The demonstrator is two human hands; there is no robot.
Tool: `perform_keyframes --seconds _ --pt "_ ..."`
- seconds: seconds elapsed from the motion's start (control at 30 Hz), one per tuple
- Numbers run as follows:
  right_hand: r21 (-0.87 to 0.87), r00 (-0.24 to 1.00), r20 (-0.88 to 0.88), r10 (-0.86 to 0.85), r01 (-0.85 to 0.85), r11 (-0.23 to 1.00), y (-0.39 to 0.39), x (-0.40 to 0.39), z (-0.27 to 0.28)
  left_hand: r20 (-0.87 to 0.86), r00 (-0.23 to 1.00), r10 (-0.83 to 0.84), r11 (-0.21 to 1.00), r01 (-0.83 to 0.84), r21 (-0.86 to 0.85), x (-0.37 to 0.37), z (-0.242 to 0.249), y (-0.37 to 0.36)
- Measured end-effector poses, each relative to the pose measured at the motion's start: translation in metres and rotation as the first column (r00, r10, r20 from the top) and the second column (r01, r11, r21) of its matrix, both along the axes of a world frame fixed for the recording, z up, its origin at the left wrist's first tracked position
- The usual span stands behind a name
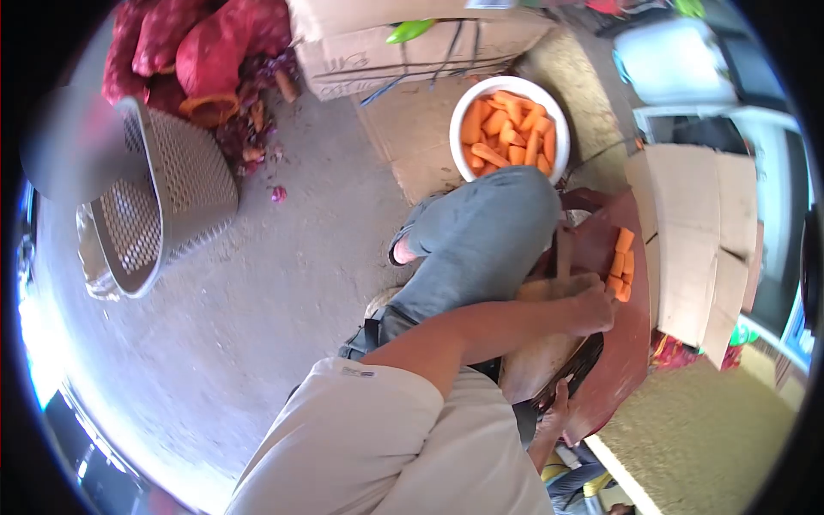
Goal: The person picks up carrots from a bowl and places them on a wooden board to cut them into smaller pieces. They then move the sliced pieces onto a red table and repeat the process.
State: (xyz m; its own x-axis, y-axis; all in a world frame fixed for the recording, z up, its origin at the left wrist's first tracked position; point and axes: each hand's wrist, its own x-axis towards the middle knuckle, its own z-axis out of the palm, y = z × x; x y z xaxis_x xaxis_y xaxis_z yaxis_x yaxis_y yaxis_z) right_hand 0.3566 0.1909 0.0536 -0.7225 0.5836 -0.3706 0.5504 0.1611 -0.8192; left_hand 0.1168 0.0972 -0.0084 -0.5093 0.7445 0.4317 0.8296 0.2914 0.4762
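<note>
Our blocky carrot pieces (621, 264) lie on a maroon sheet (627, 343) at three o'clock, beside our left hand (592, 308); its grip, and our right hand's (554, 415), we cannot tell. One o'clock: round white tub (457, 129) of carrots (508, 130).

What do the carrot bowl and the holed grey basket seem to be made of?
The white bowl looks like smooth plastic, going by its thick, even rim, though enamelled metal is possible. The grey basket looks like moulded plastic with a dull finish: its wall has regular small holes.
</note>
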Motion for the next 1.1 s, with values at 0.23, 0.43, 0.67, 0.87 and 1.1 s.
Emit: perform_keyframes --seconds 0.23,0.43,0.67,0.87,1.1 --pt "0.096 0.992 0.124 -0.019 0.007 0.995 0.02 0.012 -0.018 0.024 1.0 0.017 0.999 -0.017 0.038 0.0 -0.009 0.01" --pt "0.123 0.985 0.17 -0.003 -0.018 0.992 -0.008 0.001 -0.004 0.018 1.0 0.012 1.0 -0.012 0.013 0.002 -0.011 0.023" --pt "0.214 0.971 0.237 0.034 -0.087 0.973 -0.014 0.0 -0.008 -0.002 1.0 0.012 1.0 -0.012 0.009 -0.02 -0.013 0.052" --pt "0.209 0.983 0.136 0.126 -0.152 0.966 -0.025 0.0 -0.005 -0.058 0.998 0.004 0.996 0.002 0.094 -0.027 -0.021 0.061" --pt "0.214 0.988 0.052 0.147 -0.154 0.965 -0.023 0.004 -0.013 0.107 0.99 -0.09 0.986 0.073 0.147 -0.067 0.001 0.021"
